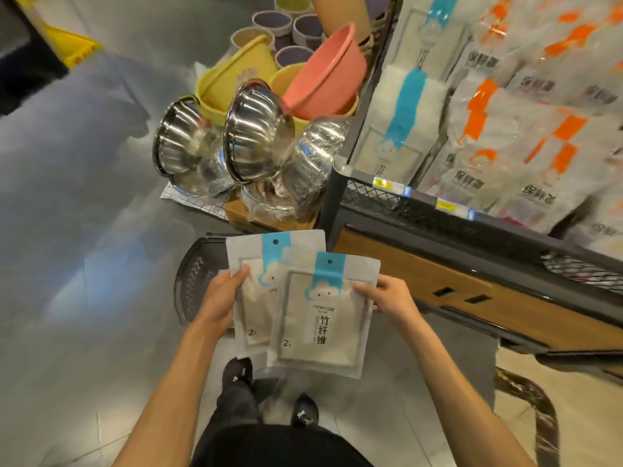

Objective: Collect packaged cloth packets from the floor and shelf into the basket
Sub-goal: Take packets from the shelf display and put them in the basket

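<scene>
Standing over a dark basket (pixel 191 288) on the grey floor (pixel 84 230), the person holds two cloth packets out in front, one in each hand. The basket's slotted wall shows at the left; the packets and forearms cover most of it.

The left hand (pixel 225 295) pinches the left packet (pixel 251 254) at its left edge, with the thumb on the front and the fingers behind. This packet's long axis runs away from the person. Its blue strip with the hang hole is at the far end, toward the steel bowls (pixel 258 129), and its top leans a little left.

The right packet (pixel 320 321) lies over the left packet's right side, printed face up. It points the same way, blue strip far and the "2" mark near, but its top leans slightly right. The right hand (pixel 387 298) pinches its right edge, thumb on the face and fingers curled behind.

Both packets are in the air above the basket, not in it.

Further right, the shelf (pixel 421 203) carries more blue-striped packets (pixel 401 106) standing upright, and beyond them orange-marked bags (pixel 526 136).
</scene>
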A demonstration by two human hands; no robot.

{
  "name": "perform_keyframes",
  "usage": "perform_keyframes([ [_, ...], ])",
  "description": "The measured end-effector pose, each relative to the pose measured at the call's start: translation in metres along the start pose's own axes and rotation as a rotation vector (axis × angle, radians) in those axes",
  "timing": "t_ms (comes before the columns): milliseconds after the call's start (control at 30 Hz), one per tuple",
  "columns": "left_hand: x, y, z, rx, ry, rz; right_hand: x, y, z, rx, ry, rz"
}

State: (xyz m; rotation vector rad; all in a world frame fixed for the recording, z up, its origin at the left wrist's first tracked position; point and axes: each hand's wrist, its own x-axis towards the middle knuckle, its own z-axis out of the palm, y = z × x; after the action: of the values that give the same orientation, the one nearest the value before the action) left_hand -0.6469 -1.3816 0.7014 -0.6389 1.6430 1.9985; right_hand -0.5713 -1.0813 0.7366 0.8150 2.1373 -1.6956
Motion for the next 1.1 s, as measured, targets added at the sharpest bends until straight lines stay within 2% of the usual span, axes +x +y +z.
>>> perform_keyframes([
  [167, -0.005, 0.012, 0.03, -0.014, 0.005, 0.042, -0.009, -0.013, -0.041, 0.049, 0.048, -0.069],
  [433, 0.014, 0.045, 0.052, 0.02, 0.02, 0.122, 0.014, -0.037, -0.055, 0.152, 0.053, -0.155],
  [767, 0.07, 0.109, 0.093, -0.007, -0.027, 0.163, 0.071, -0.126, -0.111, 0.124, 0.158, -0.279],
  [1100, 0.125, 0.173, 0.116, 0.016, -0.028, 0.257, 0.142, -0.207, -0.151, 0.091, 0.378, -0.413],
])
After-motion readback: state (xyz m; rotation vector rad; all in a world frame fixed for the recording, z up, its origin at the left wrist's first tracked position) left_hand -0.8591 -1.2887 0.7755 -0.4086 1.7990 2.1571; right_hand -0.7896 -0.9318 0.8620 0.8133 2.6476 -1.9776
